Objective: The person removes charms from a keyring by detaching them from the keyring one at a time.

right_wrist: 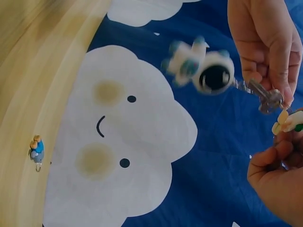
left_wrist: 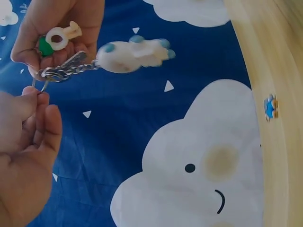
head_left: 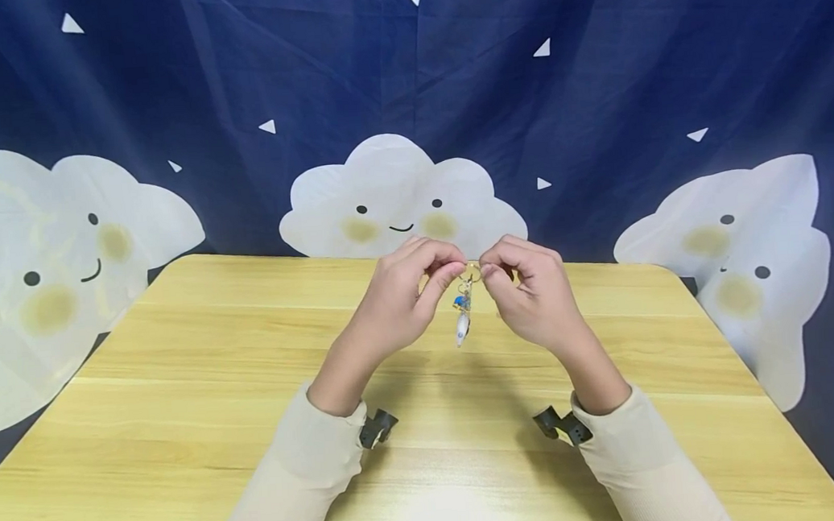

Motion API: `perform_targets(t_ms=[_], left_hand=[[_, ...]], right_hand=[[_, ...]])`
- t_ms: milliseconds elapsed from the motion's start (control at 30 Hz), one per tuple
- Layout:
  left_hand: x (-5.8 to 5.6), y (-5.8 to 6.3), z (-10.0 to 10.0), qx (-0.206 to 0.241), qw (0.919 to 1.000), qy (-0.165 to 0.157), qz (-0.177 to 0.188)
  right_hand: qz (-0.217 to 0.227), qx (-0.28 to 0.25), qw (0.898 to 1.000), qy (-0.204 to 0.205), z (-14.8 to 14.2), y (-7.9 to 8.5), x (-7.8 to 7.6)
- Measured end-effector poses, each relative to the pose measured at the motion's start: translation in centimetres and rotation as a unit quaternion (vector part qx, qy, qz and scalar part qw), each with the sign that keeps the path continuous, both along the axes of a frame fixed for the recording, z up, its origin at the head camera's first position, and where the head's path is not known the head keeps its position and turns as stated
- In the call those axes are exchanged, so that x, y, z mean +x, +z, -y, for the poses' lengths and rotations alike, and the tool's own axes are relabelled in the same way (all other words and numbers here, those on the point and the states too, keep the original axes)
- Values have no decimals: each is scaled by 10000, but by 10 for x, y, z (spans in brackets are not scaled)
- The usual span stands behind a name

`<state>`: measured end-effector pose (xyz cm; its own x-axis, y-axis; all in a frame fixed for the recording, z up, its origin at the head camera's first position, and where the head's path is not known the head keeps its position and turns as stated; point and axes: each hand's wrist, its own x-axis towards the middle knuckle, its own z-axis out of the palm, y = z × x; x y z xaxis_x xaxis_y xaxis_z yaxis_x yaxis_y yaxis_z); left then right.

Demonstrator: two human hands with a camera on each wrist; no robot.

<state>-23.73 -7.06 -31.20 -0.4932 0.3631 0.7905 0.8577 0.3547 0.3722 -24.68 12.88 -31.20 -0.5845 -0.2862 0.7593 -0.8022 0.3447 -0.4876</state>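
Both hands meet over the table, pinching a metal key ring [head_left: 471,274] between them. My left hand [head_left: 407,297] grips the ring's left side with thumb and fingertips. On its other side my right hand [head_left: 535,292] pinches the ring, fingers curled. Against those right fingers sits a small charm [left_wrist: 59,38] with a white ring, a green part and a peach end. From the ring hang a silver key [right_wrist: 267,97] and, on a short chain, a white astronaut figure [right_wrist: 213,71] with a dark visor and blue-green trim.
A small blue figurine charm [right_wrist: 37,150] with orange-brown tops and a metal loop is on the wooden table [head_left: 202,405], past the hands. Behind the far edge hangs a navy cloth [head_left: 374,62] printed with clouds. Black wrist cameras [head_left: 378,429] sit at both cuffs.
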Motion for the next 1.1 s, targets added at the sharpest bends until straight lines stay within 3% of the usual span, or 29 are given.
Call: perform_targets(t_ms=[100, 300, 533, 633, 733, 900, 1000, 1100], left_hand=[[1, 0, 0, 245, 9972, -109, 698], [2, -1, 1, 640, 9809, -270, 1819], [2, 0, 2, 1077, 9718, -538, 2028], [2, 0, 1, 1204, 9720, -566, 1936], [2, -1, 0, 1150, 9798, -411, 1587], [0, -2, -2, 797, 9962, -16, 352], [-1, -1, -1, 550, 9981, 67, -271], [-1, 1, 0, 299, 9978, 45, -597]], right_hand=[[-57, -100, 9999, -89, 1, 0, 0], [-220, -287, 9993, -100, 2, 0, 1], [-195, -297, 9994, 44, 2, 0, 1], [-219, -242, 9994, 114, 2, 0, 1], [-237, -216, 9993, 174, 2, 0, 1], [-272, -174, 9992, 240, 3, 0, 1], [-298, -138, 9992, 248, 3, 0, 1], [-345, -95, 9991, 234, 3, -1, 1]])
